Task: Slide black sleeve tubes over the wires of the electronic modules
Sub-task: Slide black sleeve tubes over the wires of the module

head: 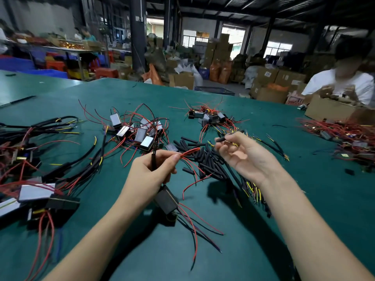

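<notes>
Red wire (189,152) is pinched between the thumb and forefinger of the left hand (151,171), which also curls round a thin black lead; a black module (166,199) hangs from that hand at about six o'clock, its loose red wires trailing over the green table (253,230) toward five o'clock. The right hand (245,155), at three o'clock from the left and apart from it, pinches one short black sleeve tube (222,139) at its fingertips, the other fingers loosely curled. Between and just beyond the hands, at twelve o'clock, lies a pile of black sleeve tubes (203,157) on the cloth. Further out at eleven o'clock sits a heap of modules with silver faces (140,132); another heap (209,116) lies at one o'clock. At nine o'clock lie sleeved harnesses (60,169). A person in a white shirt (341,84) sits at two o'clock behind a cardboard box (328,108).
</notes>
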The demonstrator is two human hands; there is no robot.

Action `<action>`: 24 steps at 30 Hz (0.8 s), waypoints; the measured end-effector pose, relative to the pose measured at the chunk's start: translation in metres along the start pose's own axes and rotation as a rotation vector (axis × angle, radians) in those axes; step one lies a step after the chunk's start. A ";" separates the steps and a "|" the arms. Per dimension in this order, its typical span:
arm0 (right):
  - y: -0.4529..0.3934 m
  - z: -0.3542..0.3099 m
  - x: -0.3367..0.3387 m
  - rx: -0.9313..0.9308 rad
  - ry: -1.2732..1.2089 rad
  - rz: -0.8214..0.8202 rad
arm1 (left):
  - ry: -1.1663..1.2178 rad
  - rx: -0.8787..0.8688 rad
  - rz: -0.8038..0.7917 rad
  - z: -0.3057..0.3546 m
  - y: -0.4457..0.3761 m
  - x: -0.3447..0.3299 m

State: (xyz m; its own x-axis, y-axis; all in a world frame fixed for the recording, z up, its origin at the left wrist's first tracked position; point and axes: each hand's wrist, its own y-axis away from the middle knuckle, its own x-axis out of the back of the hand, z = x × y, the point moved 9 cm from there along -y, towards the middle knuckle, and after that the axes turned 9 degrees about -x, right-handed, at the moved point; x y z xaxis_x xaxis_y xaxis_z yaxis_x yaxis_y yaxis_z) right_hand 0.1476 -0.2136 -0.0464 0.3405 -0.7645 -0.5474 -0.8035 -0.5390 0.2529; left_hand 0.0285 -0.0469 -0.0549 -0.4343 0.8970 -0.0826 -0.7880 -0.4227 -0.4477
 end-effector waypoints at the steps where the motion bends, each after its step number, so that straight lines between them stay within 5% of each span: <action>1: -0.001 0.007 -0.004 -0.013 -0.061 0.000 | -0.003 -0.006 0.000 0.000 0.000 0.000; 24: 0.001 0.054 -0.043 -0.109 0.110 -0.136 | -0.029 -0.066 -0.007 0.005 0.000 -0.002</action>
State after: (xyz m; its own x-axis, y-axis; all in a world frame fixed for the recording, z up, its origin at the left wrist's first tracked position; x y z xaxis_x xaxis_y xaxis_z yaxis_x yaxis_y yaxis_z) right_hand 0.1060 -0.1627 -0.0656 0.4982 -0.7130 -0.4934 -0.6911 -0.6701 0.2707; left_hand 0.0274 -0.0488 -0.0504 -0.4415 0.8956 -0.0540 -0.7613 -0.4058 -0.5057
